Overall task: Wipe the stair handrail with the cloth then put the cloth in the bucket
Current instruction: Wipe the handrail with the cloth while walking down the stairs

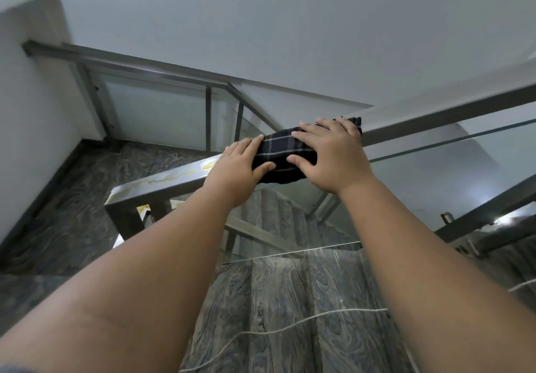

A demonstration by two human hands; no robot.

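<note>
A dark plaid cloth [282, 152] is draped over the flat steel handrail [441, 110], which slopes up to the right. My left hand [236, 169] presses on the cloth's lower left end, fingers spread over it. My right hand [330, 155] lies flat on its upper right part, thumb hooked over the near edge. Left of the cloth the rail top [174, 176] carries pale yellowish smears. No bucket is in view.
Glass panels [435, 187] hang below the rail. Grey marbled steps [290, 300] descend ahead to a landing [72, 198] on the left. A thin white cord [290, 324] crosses the near step. Another railing [145, 67] runs along the far wall.
</note>
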